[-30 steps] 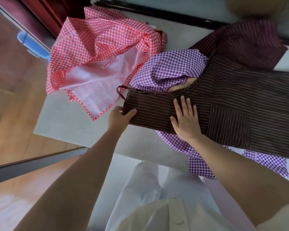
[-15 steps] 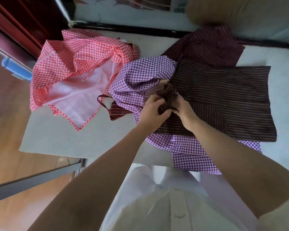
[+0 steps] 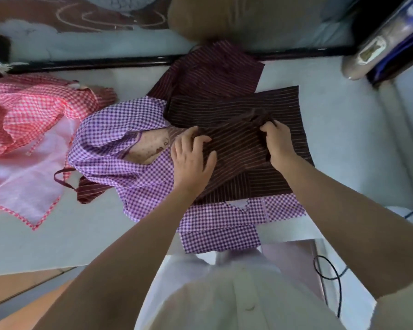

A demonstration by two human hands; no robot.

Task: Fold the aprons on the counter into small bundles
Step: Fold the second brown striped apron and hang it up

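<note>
A: Folding was how far along?
B: Barely begun. My left hand [image 3: 192,160] pressed flat, fingers [image 3: 188,135] straight, on the brown striped apron [image 3: 236,148] lying over the purple checked apron [image 3: 119,148] on the counter [image 3: 45,246]; my right hand [image 3: 278,141] clenched its bunched edge. No bundle was finished

We see a dark brown apron [image 3: 236,110] with thin pale stripes, a purple-and-white checked apron [image 3: 110,139] and a red-and-white checked apron [image 3: 34,110] on our pale grey counter [image 3: 57,239].
</note>
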